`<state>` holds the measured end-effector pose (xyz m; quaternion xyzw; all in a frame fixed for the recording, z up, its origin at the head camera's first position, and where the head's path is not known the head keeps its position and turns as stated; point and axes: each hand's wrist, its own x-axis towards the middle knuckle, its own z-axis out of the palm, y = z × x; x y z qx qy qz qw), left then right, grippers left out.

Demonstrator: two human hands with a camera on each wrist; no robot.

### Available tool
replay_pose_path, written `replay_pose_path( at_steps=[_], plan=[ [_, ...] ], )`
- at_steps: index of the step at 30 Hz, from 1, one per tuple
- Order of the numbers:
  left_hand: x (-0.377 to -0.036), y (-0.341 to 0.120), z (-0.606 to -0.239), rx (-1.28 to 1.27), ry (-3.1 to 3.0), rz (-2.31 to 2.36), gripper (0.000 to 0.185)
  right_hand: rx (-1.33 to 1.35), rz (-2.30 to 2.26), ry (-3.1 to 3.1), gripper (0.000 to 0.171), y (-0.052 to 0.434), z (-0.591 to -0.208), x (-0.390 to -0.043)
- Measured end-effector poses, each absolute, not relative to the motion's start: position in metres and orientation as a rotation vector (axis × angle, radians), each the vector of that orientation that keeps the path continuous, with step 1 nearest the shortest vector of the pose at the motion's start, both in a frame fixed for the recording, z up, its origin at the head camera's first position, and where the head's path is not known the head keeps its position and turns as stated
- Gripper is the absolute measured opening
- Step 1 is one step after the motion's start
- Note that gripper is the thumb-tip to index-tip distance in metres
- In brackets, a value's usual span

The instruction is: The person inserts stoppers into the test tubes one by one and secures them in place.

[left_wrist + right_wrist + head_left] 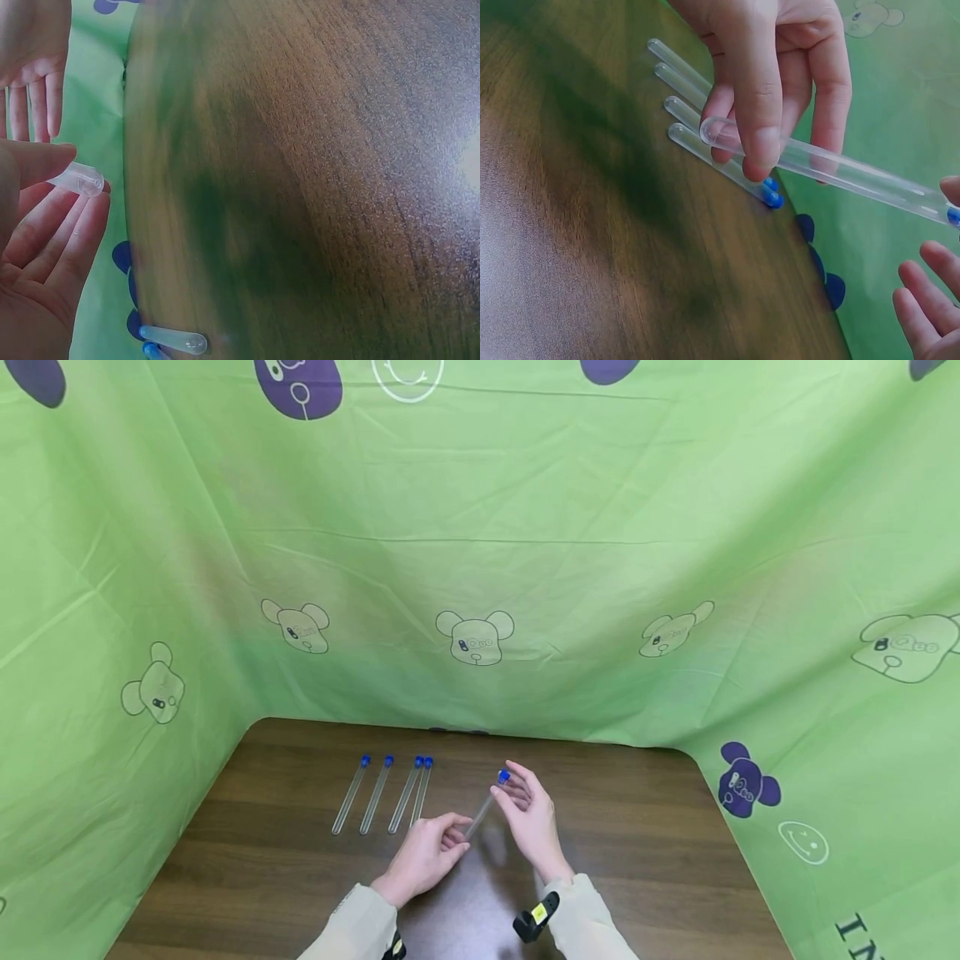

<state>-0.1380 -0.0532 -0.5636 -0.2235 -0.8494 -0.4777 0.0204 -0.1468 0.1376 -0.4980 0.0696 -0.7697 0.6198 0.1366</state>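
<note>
- Head view: my left hand [423, 856] pinches the round bottom end of a clear test tube [483, 807], held tilted above the wooden table [645, 827]. My right hand [532, 814] is at the tube's blue cap [503, 776], fingers around it. Four more capped tubes [386, 793] lie side by side on the table, just beyond and to the left of my grip.
- Left wrist view: thumb and fingertips [88, 217] close on the rounded tube end [81, 180]; the hold is narrow, on smooth glass or plastic.
- Right wrist view: the tube [832, 169] runs from my left fingers toward my right fingers [930, 300], which sit loosely by the cap.
- Risk, my judgement: twisting the cap against such a small pinch could spin or slip the tube, dropping it onto the lying row.
</note>
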Motion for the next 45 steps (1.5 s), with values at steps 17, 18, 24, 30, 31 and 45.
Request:
replay_pose_path(
  at_steps=[17,18,24,30,31,45],
  plan=[
    [-0.142,-0.06,-0.563,-0.67,-2.617,-1.454,0.031,0.219,1.698,-2.269,0.054,0.14,-0.495,-0.146],
    [-0.142,-0.06,-0.563,-0.663,-2.619,-1.455,0.031,0.215,1.687,-2.278,0.055,0.141,-0.494,-0.145],
    [-0.144,-0.063,-0.562,-0.622,-2.624,-1.493,0.034,0.188,1.661,-2.3,0.057,0.144,-0.498,-0.148],
    [-0.146,-0.069,-0.56,-0.6,-2.612,-1.504,0.032,0.165,1.668,-2.297,0.059,0.151,-0.528,-0.163],
    [-0.146,-0.07,-0.56,-0.593,-2.614,-1.503,0.031,0.163,1.668,-2.299,0.059,0.152,-0.531,-0.164],
    [-0.144,-0.098,-0.56,-0.461,-2.564,-1.46,0.031,0.151,1.664,-2.32,0.059,0.153,-0.538,-0.158]
  ],
)
